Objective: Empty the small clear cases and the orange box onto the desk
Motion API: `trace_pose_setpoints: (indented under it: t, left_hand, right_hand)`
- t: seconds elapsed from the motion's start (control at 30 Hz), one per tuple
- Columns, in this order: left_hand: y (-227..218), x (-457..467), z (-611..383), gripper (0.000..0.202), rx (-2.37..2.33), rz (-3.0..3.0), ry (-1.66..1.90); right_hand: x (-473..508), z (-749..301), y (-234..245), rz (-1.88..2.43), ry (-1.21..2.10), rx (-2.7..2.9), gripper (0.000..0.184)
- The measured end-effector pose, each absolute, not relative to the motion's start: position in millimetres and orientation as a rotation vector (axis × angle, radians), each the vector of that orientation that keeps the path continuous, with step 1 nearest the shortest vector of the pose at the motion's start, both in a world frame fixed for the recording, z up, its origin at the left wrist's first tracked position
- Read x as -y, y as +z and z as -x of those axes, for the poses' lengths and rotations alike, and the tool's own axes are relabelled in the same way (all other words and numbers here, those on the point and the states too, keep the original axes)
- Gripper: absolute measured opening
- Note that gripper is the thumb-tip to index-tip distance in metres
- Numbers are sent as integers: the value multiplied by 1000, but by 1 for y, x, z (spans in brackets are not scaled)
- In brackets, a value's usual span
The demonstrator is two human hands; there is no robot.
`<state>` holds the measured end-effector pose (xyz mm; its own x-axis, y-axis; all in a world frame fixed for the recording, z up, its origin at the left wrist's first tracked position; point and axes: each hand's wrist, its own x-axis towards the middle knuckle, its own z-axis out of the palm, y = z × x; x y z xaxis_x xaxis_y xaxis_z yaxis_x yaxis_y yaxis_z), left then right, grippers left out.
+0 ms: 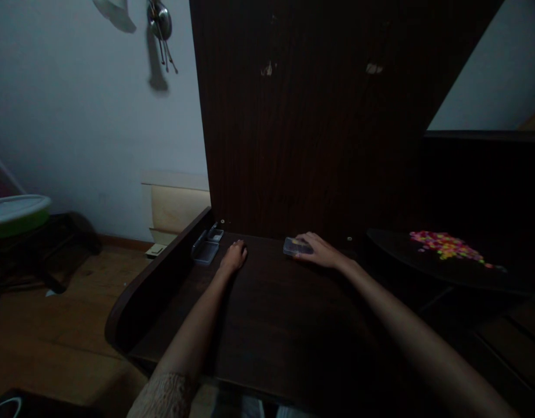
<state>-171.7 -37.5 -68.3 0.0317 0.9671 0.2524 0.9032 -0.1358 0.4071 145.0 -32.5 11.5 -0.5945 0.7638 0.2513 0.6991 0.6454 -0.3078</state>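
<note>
My right hand (pixel 320 251) grips a small clear plastic box (pixel 295 247) by its right end, thumb at the near side and fingers over the top. The box looks closed and is at the desk surface; whether it touches the wood I cannot tell. My left hand (pixel 235 255) rests on the dark desk (pixel 267 313) with its fingers curled in; anything inside them is hidden. Just left of it lies an open clear plastic box (pixel 205 252), its lid tilted up against the side board. A smaller open clear box (pixel 215 234) sits behind that one.
A heap of small pink, orange and yellow pieces (pixel 448 245) lies on a dark curved shelf (pixel 393 244) at the right. A raised side board (pixel 158 278) edges the desk's left. Tall dark panel (pixel 311 145) behind. A green tub with a pale lid (pixel 19 212) stands far left.
</note>
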Motion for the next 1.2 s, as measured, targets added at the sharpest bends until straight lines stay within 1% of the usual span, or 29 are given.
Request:
trace_pose_setpoints:
  t: [0.23,0.33,0.47,0.63,0.77,0.87,0.9,0.97,1.03,1.1,1.2]
  left_hand:
    - [-61,35,168,31,-1997,-2119,706]
    - [-59,39,170,33,-2002,-2125,697]
    - [-59,42,172,32,-2009,-2129,701]
    - [-55,48,171,33,-1993,-2160,718]
    - [-53,61,168,45,-1985,-2234,838]
    - [-57,77,168,50,-1720,-2447,1008]
    - [-59,83,168,55,-1607,-2499,1024]
    - [-63,95,170,67,-1370,-2578,995]
    - [-65,106,170,76,-1206,-2581,936]
    - [-64,115,167,83,-1176,-2525,861]
    - [-62,120,157,86,-1227,-2449,744]
  right_hand:
    - [85,-103,-2,1056,363,2702,50]
    - [96,-89,-12,1014,295,2810,49]
    - [100,-77,-19,993,196,2824,50]
    - [100,-68,-25,945,37,2836,42]
    - [102,-61,-36,931,-83,2827,42]
    - [105,-56,-44,935,-231,2842,43]
    - [106,-55,-46,938,-292,2846,43]
    - [108,-53,-49,939,-412,2849,44]
    - [109,-53,-52,921,-500,2853,44]
    - [109,-53,-53,904,-544,2863,43]
    - [109,-53,-55,888,-581,2877,41]
